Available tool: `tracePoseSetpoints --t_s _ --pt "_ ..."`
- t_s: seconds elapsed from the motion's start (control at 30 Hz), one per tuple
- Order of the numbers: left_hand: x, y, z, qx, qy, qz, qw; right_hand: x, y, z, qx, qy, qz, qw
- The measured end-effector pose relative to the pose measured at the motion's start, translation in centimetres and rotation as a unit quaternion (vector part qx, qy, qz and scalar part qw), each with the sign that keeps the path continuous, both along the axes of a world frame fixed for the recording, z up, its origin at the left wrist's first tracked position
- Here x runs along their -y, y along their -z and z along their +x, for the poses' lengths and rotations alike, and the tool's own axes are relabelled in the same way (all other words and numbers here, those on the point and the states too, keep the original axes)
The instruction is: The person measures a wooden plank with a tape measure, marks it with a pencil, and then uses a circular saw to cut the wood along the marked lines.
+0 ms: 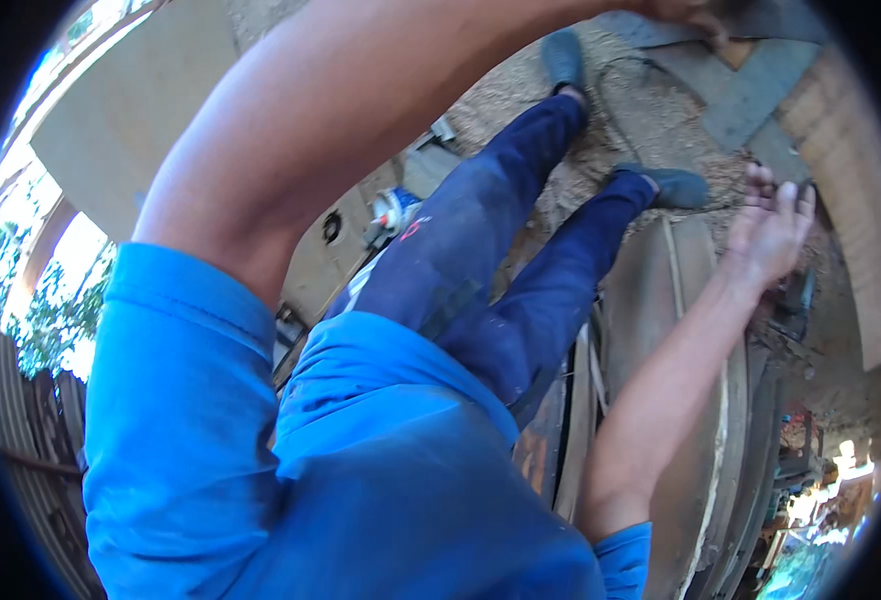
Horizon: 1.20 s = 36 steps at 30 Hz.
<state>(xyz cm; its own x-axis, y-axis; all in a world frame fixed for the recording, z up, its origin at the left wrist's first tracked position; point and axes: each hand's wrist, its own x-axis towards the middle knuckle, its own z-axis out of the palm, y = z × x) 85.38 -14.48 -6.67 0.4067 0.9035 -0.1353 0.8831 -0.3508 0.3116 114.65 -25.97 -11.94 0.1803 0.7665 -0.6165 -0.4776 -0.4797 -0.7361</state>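
Note:
Across the top of the head view my left arm reaches to the upper right. Only part of my left hand (691,14) shows at the top edge, blurred, with one finger bent downward. It is over or against grey-blue flat strips (773,88), beside something dark that I cannot make out. Whether it grips anything is hidden. My right hand (773,228) is raised at the right with its fingers stretched and apart, holding nothing. Nearest to it is a large light-brown wooden board (849,140) with a curved look at the picture's rim.
My shoes stand on ground strewn with shavings (661,110). Long planks (651,300) lie beside my right arm. Left of my legs are a blue-and-white container (393,208) and a pale panel (111,130). A thin dark cable (606,110) curves near my feet.

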Motion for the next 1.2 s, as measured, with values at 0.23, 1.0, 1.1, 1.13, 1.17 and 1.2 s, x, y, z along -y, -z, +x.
tracePoseSetpoints --t_s 0.23,1.0,1.1,1.13,1.17,1.2 --pt "1.1 -0.4 0.9 -0.086 0.019 0.024 0.996 0.3 -2.7 -4.3 -0.004 0.134 -0.055 0.989" --pt "0.8 0.2 6.5 -0.090 -0.089 -0.017 0.992 0.0 -2.7 0.2 0.007 0.239 -0.041 0.970" --pt "1.0 0.6 8.1 -0.075 -0.146 -0.035 0.986 0.0 -2.7 0.7 0.004 0.240 -0.042 0.970" --pt "1.3 1.1 8.1 -0.080 -0.133 -0.011 0.988 0.1 -2.7 0.7 0.008 0.229 -0.046 0.972" --pt "1.4 1.4 8.0 -0.086 -0.120 0.012 0.989 0.0 -2.7 0.7 0.007 0.233 -0.048 0.971" --pt "1.3 1.7 7.7 -0.087 -0.116 0.011 0.989 0.0 -2.6 0.6 0.008 0.233 -0.047 0.971"
